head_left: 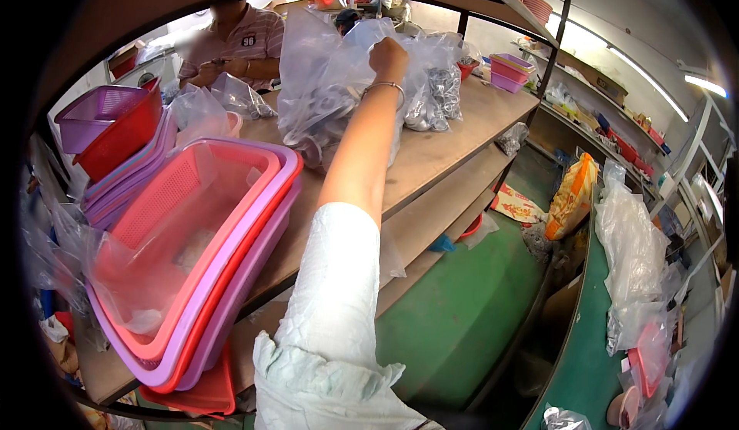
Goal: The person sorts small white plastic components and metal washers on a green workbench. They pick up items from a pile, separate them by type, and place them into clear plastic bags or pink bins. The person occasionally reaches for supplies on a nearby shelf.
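Note:
My left hand (389, 59) reaches forward over the brown shelf top (431, 164), its fingers closed on a clear plastic bag (319, 83). Gray metal pieces show dimly through the lower part of the plastic. My forearm, in a rolled pale sleeve and with a bracelet at the wrist, covers part of the bag. Just right of the hand stands another clear bag (435, 95) packed with shiny metal parts. A stack of pink, purple and red plastic baskets (196, 276) leans at the near left, with plastic film inside the top one. My right hand is out of view.
Across the shelf a person in a striped shirt (254, 37) has their hands near a smaller clear bag (239, 95). More baskets (115, 133) are piled at the far left. A green table (573, 353) with plastic bags lies right, beyond the green floor (462, 299).

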`<state>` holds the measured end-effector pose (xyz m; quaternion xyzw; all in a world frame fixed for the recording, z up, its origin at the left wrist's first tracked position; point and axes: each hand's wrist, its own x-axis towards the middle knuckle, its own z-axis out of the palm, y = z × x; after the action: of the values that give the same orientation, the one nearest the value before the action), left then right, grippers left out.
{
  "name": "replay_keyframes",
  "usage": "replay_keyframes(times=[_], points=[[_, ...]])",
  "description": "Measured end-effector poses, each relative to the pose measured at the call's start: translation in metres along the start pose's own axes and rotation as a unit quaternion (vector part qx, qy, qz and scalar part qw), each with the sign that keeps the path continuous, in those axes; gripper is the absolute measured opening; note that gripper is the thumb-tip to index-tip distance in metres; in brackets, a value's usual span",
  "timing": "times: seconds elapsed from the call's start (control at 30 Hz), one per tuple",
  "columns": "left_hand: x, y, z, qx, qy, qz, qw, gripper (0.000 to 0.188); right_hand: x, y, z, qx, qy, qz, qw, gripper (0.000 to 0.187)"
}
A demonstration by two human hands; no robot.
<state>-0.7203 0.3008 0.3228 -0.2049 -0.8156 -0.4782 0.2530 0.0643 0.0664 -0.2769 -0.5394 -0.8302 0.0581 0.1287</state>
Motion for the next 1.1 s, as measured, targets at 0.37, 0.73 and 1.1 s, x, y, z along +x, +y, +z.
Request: replay_keyframes(times=[0.37, 0.73, 1.1], points=[[-0.002, 0.022, -0.012, 0.028, -0.191, -0.020, 0.981, 0.024, 0.003, -0.034, -0.017, 0.438, -0.008, 0.447, 0.780, 0.041], [-0.010, 0.022, -0.017, -0.035, 0.027, -0.017, 0.999, 0.021, 0.023, -0.075, -0.067, 0.437, -0.035, 0.436, 0.786, 0.040], [-0.190, 0.182, -0.002, -0.616, 0.177, 0.079, 0.764, 0.020, 0.033, -0.163, -0.190, 0.686, 0.144, 0.376, 0.606, 0.018]])
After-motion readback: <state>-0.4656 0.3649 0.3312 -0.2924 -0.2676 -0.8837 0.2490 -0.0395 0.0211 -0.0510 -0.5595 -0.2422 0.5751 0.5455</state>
